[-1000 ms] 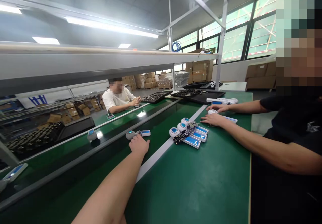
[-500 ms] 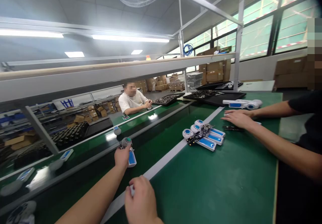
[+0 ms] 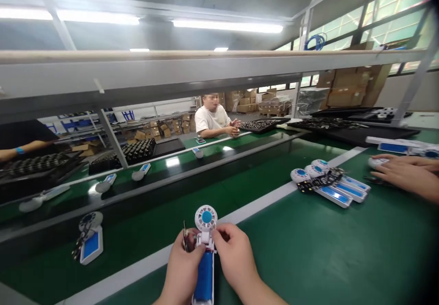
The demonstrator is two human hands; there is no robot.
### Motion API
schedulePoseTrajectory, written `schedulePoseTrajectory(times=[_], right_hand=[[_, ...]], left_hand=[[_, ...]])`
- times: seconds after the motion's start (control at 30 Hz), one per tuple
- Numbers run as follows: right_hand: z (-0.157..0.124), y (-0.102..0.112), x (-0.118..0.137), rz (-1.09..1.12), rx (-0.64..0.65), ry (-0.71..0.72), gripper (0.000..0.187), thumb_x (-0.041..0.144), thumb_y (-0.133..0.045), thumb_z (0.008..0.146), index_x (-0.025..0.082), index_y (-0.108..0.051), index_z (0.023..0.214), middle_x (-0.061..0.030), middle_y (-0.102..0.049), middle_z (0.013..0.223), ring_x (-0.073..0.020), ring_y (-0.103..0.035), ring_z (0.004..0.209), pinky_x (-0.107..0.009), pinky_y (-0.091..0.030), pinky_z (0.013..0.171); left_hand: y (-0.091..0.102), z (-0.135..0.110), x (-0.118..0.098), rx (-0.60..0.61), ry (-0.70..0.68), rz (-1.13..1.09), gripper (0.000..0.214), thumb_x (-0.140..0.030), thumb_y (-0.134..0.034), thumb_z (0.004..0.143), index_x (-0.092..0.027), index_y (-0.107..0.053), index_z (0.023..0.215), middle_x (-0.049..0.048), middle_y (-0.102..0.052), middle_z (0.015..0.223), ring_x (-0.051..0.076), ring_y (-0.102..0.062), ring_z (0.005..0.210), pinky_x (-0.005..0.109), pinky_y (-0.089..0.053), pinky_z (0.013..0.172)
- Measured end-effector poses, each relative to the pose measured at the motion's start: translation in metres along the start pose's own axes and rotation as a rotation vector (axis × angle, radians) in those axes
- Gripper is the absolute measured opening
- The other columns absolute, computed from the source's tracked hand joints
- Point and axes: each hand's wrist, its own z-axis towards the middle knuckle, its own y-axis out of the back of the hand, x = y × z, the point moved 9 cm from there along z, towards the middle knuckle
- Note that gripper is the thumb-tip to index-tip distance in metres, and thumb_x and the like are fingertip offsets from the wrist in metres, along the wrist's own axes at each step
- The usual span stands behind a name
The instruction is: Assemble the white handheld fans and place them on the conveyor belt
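Both my hands hold one small handheld fan (image 3: 205, 245) over the green table (image 3: 291, 259), near the bottom middle of the view. It has a white round head with a blue centre and a blue cell in its open handle. My left hand (image 3: 181, 273) grips the handle from the left, beside a small circuit board with wires. My right hand (image 3: 235, 259) pinches the fan's neck from the right.
A pile of like fans (image 3: 329, 186) lies at the right, near a co-worker's hands (image 3: 408, 174). The dark conveyor belt (image 3: 154, 195) carries more fans; one (image 3: 89, 243) lies at the lower left. Black trays (image 3: 329, 124) stand at the back. A person in white (image 3: 214, 117) sits across.
My left hand took the fan off the belt and brought it back to me. My right hand came in and now grips it too. The view has turned left.
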Motion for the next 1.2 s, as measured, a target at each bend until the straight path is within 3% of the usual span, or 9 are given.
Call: schedulePoseTrajectory(times=[0.13, 0.27, 0.43, 0.67, 0.93, 1.2], right_hand=[[-0.005, -0.004, -0.009, -0.005, -0.006, -0.002, 0.017, 0.027, -0.061, 0.084, 0.018, -0.074, 0.076, -0.0063, -0.073, 0.08, -0.0227, -0.068, 0.075, -0.03, -0.051, 0.07], [-0.001, -0.007, -0.017, -0.023, 0.034, -0.015, 0.015, 0.027, -0.063, 0.082, 0.017, -0.074, 0.078, -0.0071, -0.073, 0.079, -0.0228, -0.068, 0.073, -0.03, -0.052, 0.07], [-0.001, -0.014, -0.012, -0.058, 0.111, 0.058, 0.016, 0.023, -0.059, 0.084, 0.018, -0.072, 0.075, -0.0049, -0.069, 0.078, -0.0192, -0.065, 0.073, -0.028, -0.05, 0.069], [-0.016, -0.019, 0.021, -0.361, 0.079, 0.403, 0.016, 0.014, -0.051, 0.082, 0.019, -0.059, 0.069, -0.0031, -0.061, 0.075, -0.0178, -0.057, 0.072, -0.029, -0.042, 0.067], [-0.024, -0.022, 0.025, -0.524, 0.06, 0.433, 0.014, 0.012, -0.047, 0.081, 0.019, -0.051, 0.069, -0.0035, -0.057, 0.073, -0.0183, -0.052, 0.071, -0.031, -0.037, 0.067], [-0.028, -0.027, 0.032, -0.605, 0.139, 0.525, 0.016, 0.012, -0.045, 0.085, 0.018, -0.055, 0.073, -0.0056, -0.058, 0.081, -0.0204, -0.051, 0.077, -0.035, -0.038, 0.074]], left_hand=[[0.001, 0.004, 0.006, 0.069, -0.019, 0.149, 0.015, -0.033, -0.056, 0.086, -0.021, -0.063, 0.083, 0.0038, -0.071, 0.079, 0.024, -0.069, 0.074, 0.033, -0.053, 0.068], [0.006, 0.016, 0.002, 0.103, -0.13, 0.305, 0.018, -0.032, -0.054, 0.088, -0.023, -0.069, 0.091, 0.0059, -0.068, 0.089, 0.026, -0.067, 0.087, 0.037, -0.05, 0.079], [0.002, 0.016, -0.007, 0.146, -0.277, 0.416, 0.022, -0.028, -0.047, 0.092, -0.022, -0.066, 0.082, 0.0059, -0.065, 0.084, 0.024, -0.065, 0.079, 0.034, -0.051, 0.071], [-0.012, -0.005, -0.018, 0.25, -0.526, 0.474, 0.029, -0.019, -0.047, 0.093, -0.023, -0.068, 0.113, 0.0079, -0.071, 0.106, 0.024, -0.065, 0.098, 0.039, -0.052, 0.087], [-0.014, -0.027, -0.044, 0.156, -0.916, 0.623, 0.028, -0.012, -0.047, 0.095, -0.018, -0.065, 0.115, 0.0091, -0.071, 0.103, 0.02, -0.068, 0.09, 0.032, -0.059, 0.079], [-0.019, -0.036, -0.051, 0.136, -1.012, 0.756, 0.028, -0.012, -0.044, 0.095, -0.011, -0.065, 0.114, 0.0138, -0.072, 0.103, 0.023, -0.069, 0.088, 0.037, -0.062, 0.076]])
